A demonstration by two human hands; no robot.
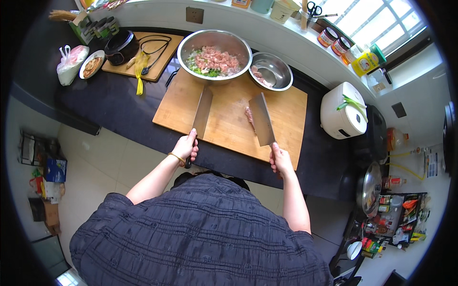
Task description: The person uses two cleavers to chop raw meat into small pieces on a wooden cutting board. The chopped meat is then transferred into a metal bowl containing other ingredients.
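My left hand [186,147] is closed round the dark handle of a cleaver [203,112], whose broad blade points away over the left part of a wooden cutting board [226,124]. A second cleaver [262,119] is gripped in my right hand [281,160], its blade over the board's right half. Beside that blade, on its left, lies a strip of raw meat [249,117], partly hidden by it. At the board's far edge a large steel bowl [247,59] holds chopped pink meat [217,59] and chopped greens [208,72]. Some meat pieces [257,75] lie in a smaller steel bowl [285,76].
On the right stands a white rice cooker [336,112] with green onion [353,106] on its lid. A smaller board [160,66] at the far left bears a black pot [121,47] and a cord. Jars [328,37] line the windowsill. The dark counter's front edge runs before me.
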